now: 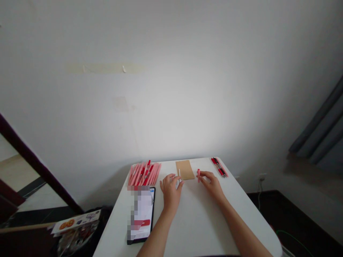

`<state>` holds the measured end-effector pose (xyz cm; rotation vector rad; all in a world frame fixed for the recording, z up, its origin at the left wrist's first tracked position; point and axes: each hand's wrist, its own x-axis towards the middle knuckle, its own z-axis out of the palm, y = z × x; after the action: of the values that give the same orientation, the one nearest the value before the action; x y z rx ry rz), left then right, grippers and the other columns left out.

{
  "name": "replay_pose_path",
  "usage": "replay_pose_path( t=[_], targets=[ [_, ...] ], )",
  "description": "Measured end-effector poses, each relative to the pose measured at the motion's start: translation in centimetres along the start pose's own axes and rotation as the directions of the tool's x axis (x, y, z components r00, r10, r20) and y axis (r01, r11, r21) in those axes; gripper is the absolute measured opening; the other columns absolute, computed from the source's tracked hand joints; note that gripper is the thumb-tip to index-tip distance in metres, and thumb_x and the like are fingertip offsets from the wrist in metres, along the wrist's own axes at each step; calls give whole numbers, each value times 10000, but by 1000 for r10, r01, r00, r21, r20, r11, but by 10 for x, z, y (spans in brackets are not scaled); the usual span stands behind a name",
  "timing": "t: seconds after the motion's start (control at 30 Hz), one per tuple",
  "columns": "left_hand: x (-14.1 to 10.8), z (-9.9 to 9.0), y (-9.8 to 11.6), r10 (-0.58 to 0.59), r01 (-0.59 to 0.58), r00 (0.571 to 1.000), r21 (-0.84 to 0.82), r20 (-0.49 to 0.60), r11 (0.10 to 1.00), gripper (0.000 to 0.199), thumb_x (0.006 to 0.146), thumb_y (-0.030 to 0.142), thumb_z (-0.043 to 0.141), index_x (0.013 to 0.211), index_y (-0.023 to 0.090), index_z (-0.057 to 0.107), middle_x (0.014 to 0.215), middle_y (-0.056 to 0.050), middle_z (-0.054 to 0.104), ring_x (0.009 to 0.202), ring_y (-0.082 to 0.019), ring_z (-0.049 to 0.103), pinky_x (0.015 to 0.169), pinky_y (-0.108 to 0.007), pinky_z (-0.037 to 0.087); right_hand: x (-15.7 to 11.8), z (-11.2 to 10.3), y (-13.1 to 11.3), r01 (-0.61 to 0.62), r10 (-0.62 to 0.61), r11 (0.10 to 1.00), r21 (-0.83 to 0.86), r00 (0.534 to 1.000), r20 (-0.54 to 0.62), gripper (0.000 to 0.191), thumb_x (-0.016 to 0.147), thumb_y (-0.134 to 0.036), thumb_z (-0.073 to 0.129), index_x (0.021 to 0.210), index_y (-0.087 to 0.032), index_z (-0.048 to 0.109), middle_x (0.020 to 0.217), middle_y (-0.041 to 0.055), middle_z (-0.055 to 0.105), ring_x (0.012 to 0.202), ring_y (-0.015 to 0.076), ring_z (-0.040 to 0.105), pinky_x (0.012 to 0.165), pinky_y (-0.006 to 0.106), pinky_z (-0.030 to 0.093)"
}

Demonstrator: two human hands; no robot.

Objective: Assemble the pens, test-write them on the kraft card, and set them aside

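Observation:
My left hand (171,191) is curled, its thumb and fingertips closed around a thin white stick (179,172) that looks like the inner part of a pen. Between the thumb and fingers of my right hand (213,185) a short pink pen cap or barrel (198,175) stands roughly upright. The two held pieces are apart. Just behind them lies a small brown notebook or card (185,169), flat on the white table (198,221).
To the left is a pile of pink and red pens (143,175). In front of it lies a phone (141,216), its screen partly blurred. Several red and black pens (219,167) rest at the right edge. A cluttered bag (77,237) sits below the table's left side.

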<state>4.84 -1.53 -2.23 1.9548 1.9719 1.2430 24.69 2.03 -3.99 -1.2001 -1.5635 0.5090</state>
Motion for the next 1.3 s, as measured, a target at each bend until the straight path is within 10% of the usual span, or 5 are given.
replay_pose_path(
  t=[1.3],
  targets=[
    [0,2,-1,-23,22,1000,50,1,999,181,826,275,578,960,271,700,1117,-58,602,1082,-226,516,1055,-513,279,1,-4,5,-43,44,999,18,998,-40,502,776,-615,567,1017,-190,685,912,109,698,889,259,631,863,431,479]
  ],
)
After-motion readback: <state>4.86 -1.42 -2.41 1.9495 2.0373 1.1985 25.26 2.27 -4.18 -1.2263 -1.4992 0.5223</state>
